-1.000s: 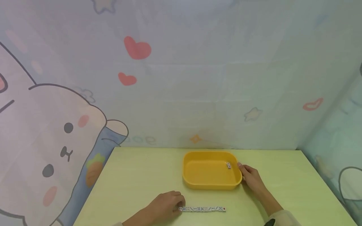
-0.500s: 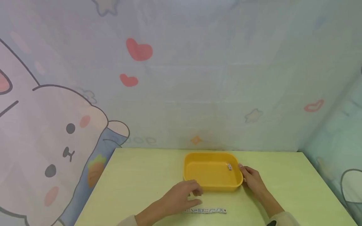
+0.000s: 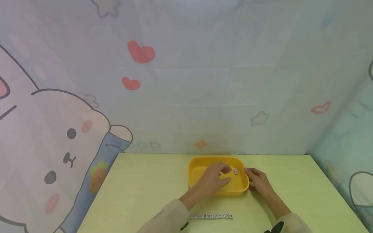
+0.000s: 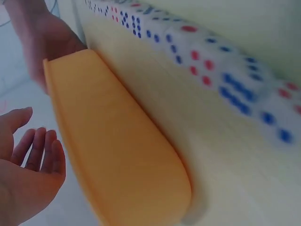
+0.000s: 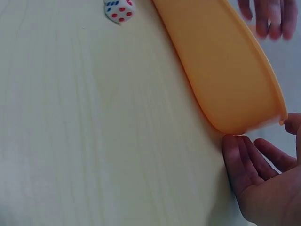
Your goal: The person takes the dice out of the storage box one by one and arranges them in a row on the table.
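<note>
A yellow plastic tray (image 3: pixel 193 168) stands near the back of the table, with a few small white dice (image 3: pixel 236 171) in its right end. My left hand (image 3: pixel 214 179) hovers over the tray, thumb and fingers apart and nothing between them, just left of those dice. At the tray's right edge my right hand (image 3: pixel 259 183) holds on, its thumb at the rim and the fingers against the outer wall (image 5: pixel 230 94). In front of the tray runs a straight row of white dice (image 3: pixel 211 216) with blue and red pips; my left sleeve covers its left end.
The pale wood-grain table (image 3: pixel 151 174) reaches back to a cartoon-printed cloth backdrop (image 3: pixel 186 106). More of this cloth hangs along the right side. My left forearm (image 3: pixel 175 210) crosses above the front of the table.
My left hand has left the left end of the dice row and moved forward and right, over the tray. The right hand stays on the tray's edge.
</note>
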### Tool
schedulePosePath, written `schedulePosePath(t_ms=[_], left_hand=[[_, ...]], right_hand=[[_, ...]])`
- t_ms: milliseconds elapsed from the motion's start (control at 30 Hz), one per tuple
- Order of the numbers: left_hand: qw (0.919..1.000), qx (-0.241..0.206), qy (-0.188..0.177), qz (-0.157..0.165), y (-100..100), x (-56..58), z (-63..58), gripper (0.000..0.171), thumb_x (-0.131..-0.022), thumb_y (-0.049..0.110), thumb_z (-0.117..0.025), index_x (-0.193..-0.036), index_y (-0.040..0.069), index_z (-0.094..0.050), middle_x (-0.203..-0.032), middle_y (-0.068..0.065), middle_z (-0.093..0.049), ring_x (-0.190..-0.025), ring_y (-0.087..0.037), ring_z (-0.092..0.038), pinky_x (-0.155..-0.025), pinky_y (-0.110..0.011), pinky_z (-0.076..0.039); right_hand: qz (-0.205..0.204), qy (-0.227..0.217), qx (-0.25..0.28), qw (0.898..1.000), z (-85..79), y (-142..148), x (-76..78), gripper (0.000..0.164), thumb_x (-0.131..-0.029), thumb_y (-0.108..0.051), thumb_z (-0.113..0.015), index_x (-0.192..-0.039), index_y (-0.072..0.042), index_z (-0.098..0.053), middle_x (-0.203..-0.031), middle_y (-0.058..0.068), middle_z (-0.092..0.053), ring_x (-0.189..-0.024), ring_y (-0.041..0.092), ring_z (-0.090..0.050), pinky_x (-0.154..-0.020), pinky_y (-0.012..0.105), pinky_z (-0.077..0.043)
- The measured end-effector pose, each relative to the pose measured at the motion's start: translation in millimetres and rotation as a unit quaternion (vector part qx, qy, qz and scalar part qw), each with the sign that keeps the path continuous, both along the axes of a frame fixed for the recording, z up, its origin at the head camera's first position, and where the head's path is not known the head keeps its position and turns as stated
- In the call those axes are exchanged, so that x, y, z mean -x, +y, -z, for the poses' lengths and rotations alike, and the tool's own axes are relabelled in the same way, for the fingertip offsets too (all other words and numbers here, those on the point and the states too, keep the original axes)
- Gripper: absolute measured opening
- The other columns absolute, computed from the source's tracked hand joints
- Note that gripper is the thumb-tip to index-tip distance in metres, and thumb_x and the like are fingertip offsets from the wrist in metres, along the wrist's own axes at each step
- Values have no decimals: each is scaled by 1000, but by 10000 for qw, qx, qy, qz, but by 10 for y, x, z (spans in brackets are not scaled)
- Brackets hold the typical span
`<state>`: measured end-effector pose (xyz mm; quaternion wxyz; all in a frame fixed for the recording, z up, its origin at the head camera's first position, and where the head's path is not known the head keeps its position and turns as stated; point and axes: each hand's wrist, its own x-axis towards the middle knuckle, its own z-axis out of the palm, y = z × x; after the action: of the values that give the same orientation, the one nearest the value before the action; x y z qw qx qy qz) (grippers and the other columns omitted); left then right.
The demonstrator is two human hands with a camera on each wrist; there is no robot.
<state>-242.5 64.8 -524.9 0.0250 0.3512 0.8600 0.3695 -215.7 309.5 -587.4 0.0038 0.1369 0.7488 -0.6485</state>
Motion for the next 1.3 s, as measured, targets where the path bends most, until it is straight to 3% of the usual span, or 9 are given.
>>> schedulePosePath(t_ms=[200, 467, 633, 900, 1133, 1300], left_hand=[[9996, 242, -129, -39, 347, 243, 208, 36, -98, 22, -79, -130, 6, -70, -124, -1, -67, -115, -18, -65, -98, -23, -53], [9992, 155, -331, -170, 590, 390, 373, 31, -92, 13, -82, -120, 3, -74, -110, -5, -72, -98, -14, -66, -88, -23, -54], [9984, -16, -483, -283, 675, 434, 490, 27, -91, 10, -80, -118, 4, -75, -107, -3, -72, -94, -11, -66, -86, -20, -54], [9975, 104, -576, -400, 669, 443, 535, 23, -91, 7, -78, -114, 7, -74, -106, -1, -71, -93, -10, -65, -85, -19, -54], [9992, 259, -132, -274, 687, 463, 566, 18, -88, 5, -78, -104, 10, -73, -94, 4, -70, -84, -5, -61, -78, -15, -50], [9977, 617, 139, -237, 688, 467, 574, 14, -89, 8, -79, -101, 15, -74, -89, 11, -65, -80, -1, -56, -77, -13, -48]], right_hand=[[-143, 1, 224, 9996, -48, 40, 57, 55, -110, -37, -58, -146, 4, -54, -137, 21, -62, -105, 21, -68, -78, 34, -62], [-225, 100, 191, 9995, -63, 53, 97, 55, -111, -32, -56, -151, 6, -49, -144, 26, -56, -111, 19, -64, -84, 36, -61], [-222, 177, 192, 9994, -30, 61, 75, 55, -112, -32, -55, -151, 6, -49, -145, 24, -56, -112, 19, -63, -86, 35, -61], [-255, 84, 329, 9991, 57, 44, 62, 57, -113, -36, -52, -152, 4, -48, -149, 22, -55, -118, 19, -63, -92, 35, -59], [-211, 179, 350, 9990, 44, 37, 30, 59, -112, -39, -53, -150, 6, -49, -142, 17, -59, -111, 13, -62, -91, 30, -58], [-163, 145, 316, 9993, 53, 23, 37, 60, -111, -42, -55, -149, 5, -51, -140, 14, -60, -111, 12, -62, -89, 28, -59]])
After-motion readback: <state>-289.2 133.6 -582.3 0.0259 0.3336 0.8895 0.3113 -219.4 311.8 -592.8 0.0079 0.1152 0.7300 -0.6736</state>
